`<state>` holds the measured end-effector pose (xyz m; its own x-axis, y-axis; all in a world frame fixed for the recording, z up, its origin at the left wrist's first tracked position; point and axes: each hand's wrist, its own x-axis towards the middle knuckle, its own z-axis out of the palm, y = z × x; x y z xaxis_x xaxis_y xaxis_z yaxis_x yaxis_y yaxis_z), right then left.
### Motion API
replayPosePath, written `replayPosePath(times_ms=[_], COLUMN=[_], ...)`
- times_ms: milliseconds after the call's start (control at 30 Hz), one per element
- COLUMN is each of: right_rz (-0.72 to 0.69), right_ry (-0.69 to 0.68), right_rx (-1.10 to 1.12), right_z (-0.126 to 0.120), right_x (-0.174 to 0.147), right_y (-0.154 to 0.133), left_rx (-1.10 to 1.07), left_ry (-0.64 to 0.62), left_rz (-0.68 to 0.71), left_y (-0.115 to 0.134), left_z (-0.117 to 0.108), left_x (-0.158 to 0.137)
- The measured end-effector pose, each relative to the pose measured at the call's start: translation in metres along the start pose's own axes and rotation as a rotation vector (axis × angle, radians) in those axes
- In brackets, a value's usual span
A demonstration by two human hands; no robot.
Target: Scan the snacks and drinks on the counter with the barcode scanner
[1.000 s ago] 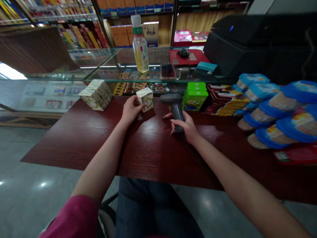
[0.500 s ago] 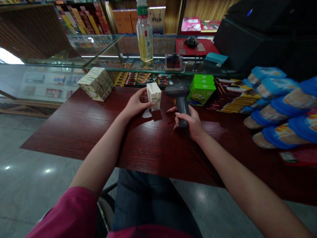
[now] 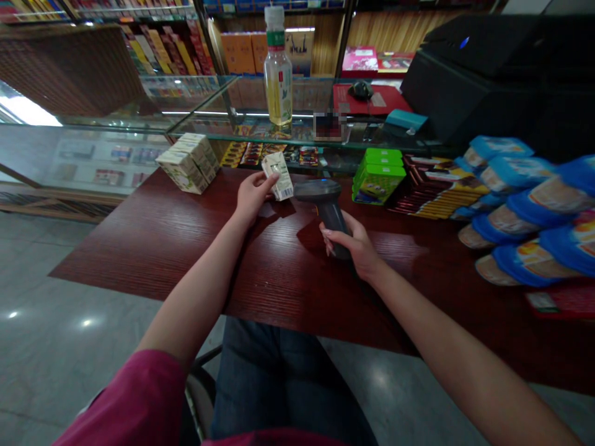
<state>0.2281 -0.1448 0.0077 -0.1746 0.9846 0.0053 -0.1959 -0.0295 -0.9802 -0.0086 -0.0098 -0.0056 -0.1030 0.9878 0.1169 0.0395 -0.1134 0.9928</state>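
My left hand [image 3: 255, 196] is closed around a small white carton [image 3: 277, 176], thumb on its near face. The carton leans to the left, and a barcode shows low on its side. In my right hand [image 3: 351, 241] is a dark grey barcode scanner [image 3: 329, 207], gripped by its handle. The scanner's head points left at the carton, close beside the barcode, and a small blue light shows on its top. Similar white cartons [image 3: 188, 164] stand grouped at the back left of the brown counter [image 3: 195, 260].
Green boxes [image 3: 379, 176], a row of dark red and yellow packets [image 3: 427, 186] and stacked blue-lidded tubs [image 3: 520, 204] line the right side. Behind is a glass display case [image 3: 209, 111] bearing a drink bottle [image 3: 279, 80]. A black machine [image 3: 483, 80] stands at the back right.
My left hand has tilted the carton leftward and shifted it slightly left. My right hand has brought the scanner's head left, nearer the carton, and its blue light now shows. The camera view has moved slightly.
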Motion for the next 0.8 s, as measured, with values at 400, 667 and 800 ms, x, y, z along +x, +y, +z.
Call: replayPosePath(times_ms=[400, 667, 800], right_rz=[0.001, 0.021, 0.024], right_ry=[-0.005, 0.066, 0.061], right_rx=[-0.013, 0.060, 0.055], right_z=[0.000, -0.005, -0.005], right_x=[0.000, 0.002, 0.003], right_y=[0.001, -0.003, -0.003], left_rx=[-0.007, -0.061, -0.074], left_ry=[-0.025, -0.484, -0.416], left_rz=[0.000, 0.014, -0.007], left_y=[-0.001, 0.018, 0.015], left_z=[-0.001, -0.045, -0.050], left_x=[0.001, -0.005, -0.005])
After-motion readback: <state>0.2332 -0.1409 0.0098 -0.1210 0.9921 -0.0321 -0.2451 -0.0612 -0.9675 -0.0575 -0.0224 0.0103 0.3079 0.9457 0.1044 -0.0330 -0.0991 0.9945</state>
